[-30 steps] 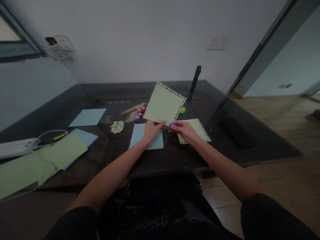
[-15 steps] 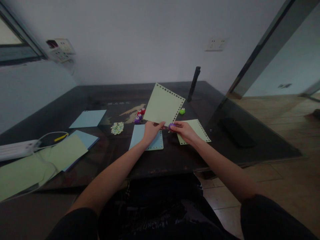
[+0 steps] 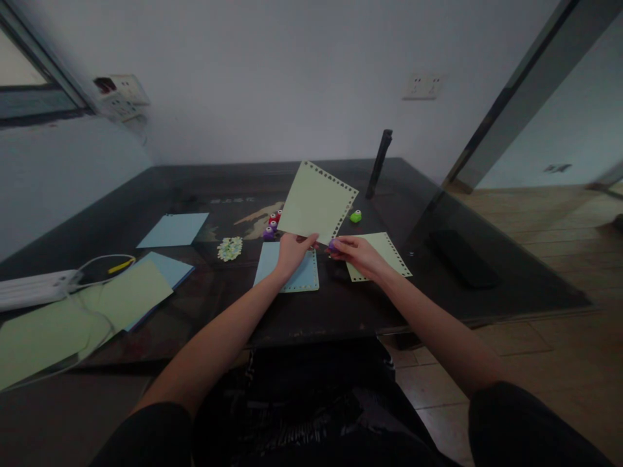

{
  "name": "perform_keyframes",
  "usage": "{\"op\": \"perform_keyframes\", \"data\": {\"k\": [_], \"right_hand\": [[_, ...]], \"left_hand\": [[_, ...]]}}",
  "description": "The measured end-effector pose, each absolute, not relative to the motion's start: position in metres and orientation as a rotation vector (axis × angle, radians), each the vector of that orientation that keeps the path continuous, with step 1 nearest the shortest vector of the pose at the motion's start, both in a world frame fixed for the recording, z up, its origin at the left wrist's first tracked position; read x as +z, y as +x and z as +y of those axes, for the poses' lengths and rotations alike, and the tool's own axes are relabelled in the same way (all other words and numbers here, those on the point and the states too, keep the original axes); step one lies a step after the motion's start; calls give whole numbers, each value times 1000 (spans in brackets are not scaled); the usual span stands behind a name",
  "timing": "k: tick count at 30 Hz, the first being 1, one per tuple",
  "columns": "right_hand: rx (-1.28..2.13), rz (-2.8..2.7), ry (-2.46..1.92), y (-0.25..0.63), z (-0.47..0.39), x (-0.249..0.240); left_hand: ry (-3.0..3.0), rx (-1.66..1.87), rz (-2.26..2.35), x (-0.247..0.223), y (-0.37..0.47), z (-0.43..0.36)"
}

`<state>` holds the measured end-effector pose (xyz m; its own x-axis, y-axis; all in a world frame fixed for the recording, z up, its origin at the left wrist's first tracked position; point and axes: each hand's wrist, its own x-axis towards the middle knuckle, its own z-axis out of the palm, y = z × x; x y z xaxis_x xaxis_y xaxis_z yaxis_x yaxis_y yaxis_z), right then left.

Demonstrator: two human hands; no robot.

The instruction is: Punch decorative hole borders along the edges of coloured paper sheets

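— What is the left hand (image 3: 294, 253) doing?
— It's gripping the sheet (image 3: 316, 201) at its near edge, thumb on top, holding it tilted above the table (image 3: 335, 314). The other fingers are mostly hiding beneath. Holes are lining its far and right edges.
— And the right hand (image 3: 357, 254)?
— It's pinching a purple punch (image 3: 333, 244) at the sheet's near right corner. Fingers are covering much of it, so I can't tell whether it's biting the paper.
— What is the sheet hiding?
— Part of the red punches (image 3: 272, 219) on its left. To its right, a green punch (image 3: 355, 216) is showing whole.
— And below the hands?
— The left is covering part of a blue page (image 3: 265, 263); the right is overlapping a green page (image 3: 387, 255).
— Farther out?
— On the left, a power strip (image 3: 36, 290) is running out of view. On the right, a black slab (image 3: 462, 258) is lying, too dark to make out.
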<state>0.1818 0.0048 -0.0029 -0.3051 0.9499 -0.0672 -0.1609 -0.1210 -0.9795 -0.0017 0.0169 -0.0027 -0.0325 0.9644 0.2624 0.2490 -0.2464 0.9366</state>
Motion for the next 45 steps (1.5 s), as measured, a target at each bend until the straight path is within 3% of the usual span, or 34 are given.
{"op": "perform_keyframes", "data": {"k": [25,35,39,45], "right_hand": [[1395,-1211,-960,195,4,12],[1322,-1070,-966,222,41,19],[1104,-1261,-1157,232,72,21],[347,-1944,-1640,228,104,-1]], "left_hand": [[1595,1323,1385,4,-8,17],[1614,1352,1413,6,-17,22],[1584,1372,1378,4,-19,25],[1506,1407,1320,5,-19,25]]}}
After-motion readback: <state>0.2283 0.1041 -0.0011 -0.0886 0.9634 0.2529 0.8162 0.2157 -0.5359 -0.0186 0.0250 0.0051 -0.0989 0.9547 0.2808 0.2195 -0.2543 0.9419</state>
